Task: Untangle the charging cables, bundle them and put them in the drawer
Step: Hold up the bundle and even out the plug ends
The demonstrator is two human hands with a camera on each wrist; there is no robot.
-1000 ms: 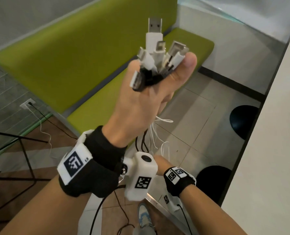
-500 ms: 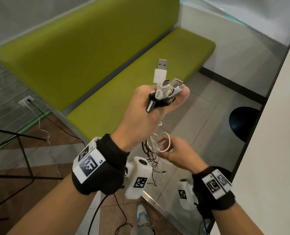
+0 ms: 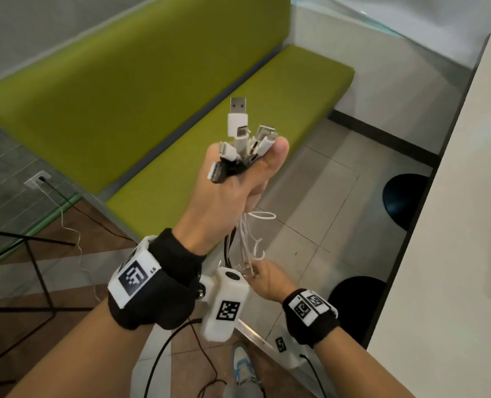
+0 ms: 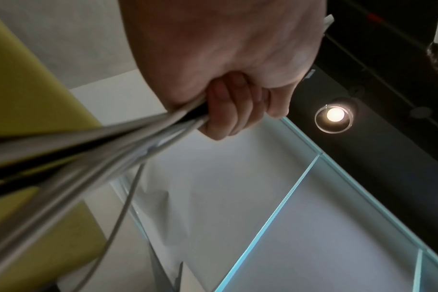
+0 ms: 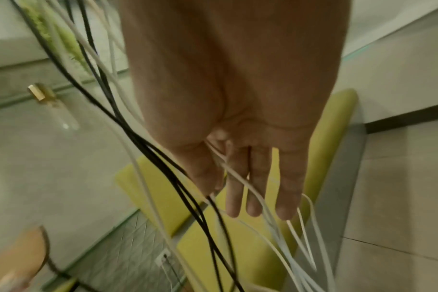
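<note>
Left hand (image 3: 233, 193) raised at frame centre in the head view, forearm coming up from 7 o'clock, knuckles toward the camera, thumb up along the right side of the bundle. Its grip is a closed fist round the charging cables (image 3: 245, 239); the left wrist view shows the fingers (image 4: 231, 110) curled tight over the strands with cords running out toward 8 o'clock. Plug ends (image 3: 243, 139) fan out of the top of the fist at 12 o'clock, one white USB plug (image 3: 238, 116) standing tallest, a black-bodied plug (image 3: 220, 172) sticking out at 9 o'clock. White and black cords hang down from the fist's underside at 6 o'clock. Right hand (image 3: 270, 278) lower, at 5 o'clock from the left fist, palm side up toward the hanging ends. Its grip is spread: in the right wrist view fingers (image 5: 253, 177) are straight and slightly apart, white strands threaded between them, black strands passing along the thumb side. Green sofa (image 3: 123, 104) behind at 10 o'clock, white bench (image 3: 454, 254) at 3 o'clock. Drawer not in view.
</note>
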